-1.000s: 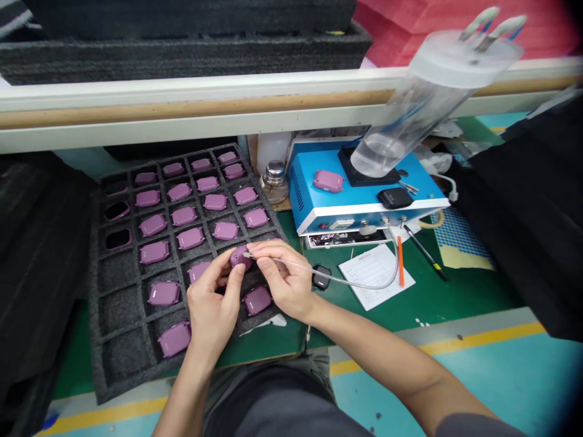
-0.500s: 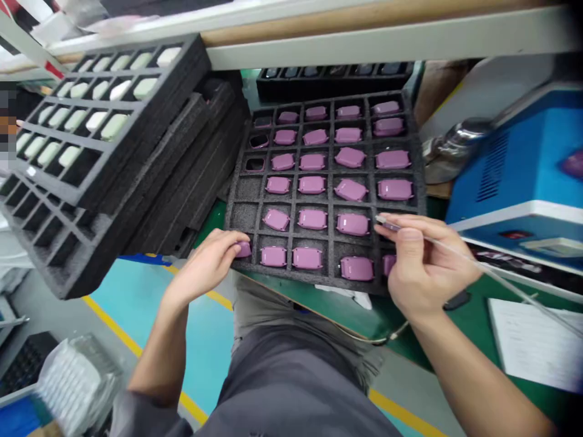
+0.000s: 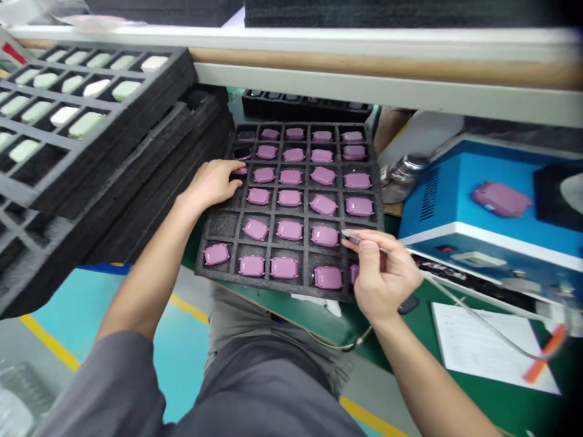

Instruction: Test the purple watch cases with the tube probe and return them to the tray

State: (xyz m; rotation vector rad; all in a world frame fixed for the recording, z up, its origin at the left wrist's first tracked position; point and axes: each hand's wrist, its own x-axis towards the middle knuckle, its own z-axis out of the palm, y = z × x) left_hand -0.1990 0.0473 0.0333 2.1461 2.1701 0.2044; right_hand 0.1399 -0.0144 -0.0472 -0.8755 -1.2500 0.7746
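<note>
A dark foam tray (image 3: pixel 222 226) with a grid of cells holds several purple cases (image 3: pixel 289 230). My left hand (image 3: pixel 212 183) reaches to the tray's left column, its fingers curled onto a purple case (image 3: pixel 240 172) in a cell there. My right hand (image 3: pixel 381 274) hovers at the tray's near right corner, pinching a thin metal-tipped probe (image 3: pixel 353 238). A clear tube (image 3: pixel 483 328) runs from the probe to the right. Another purple case (image 3: pixel 215 254) lies in the near left cell.
A blue machine (image 3: pixel 449 203) stands on the right with a purple case (image 3: pixel 498 199) on top. A metal-lidded jar (image 3: pixel 403 172) sits beside the tray. Stacked foam trays (image 3: pixel 136 152) holding pale pieces fill the left. A paper sheet (image 3: pixel 478 346) and an orange pen (image 3: pixel 544 353) lie on the green mat.
My left hand set a purple case into the near left cell, then moved up the left column to another case. My right hand stayed by the tray with the probe. The view swung left.
</note>
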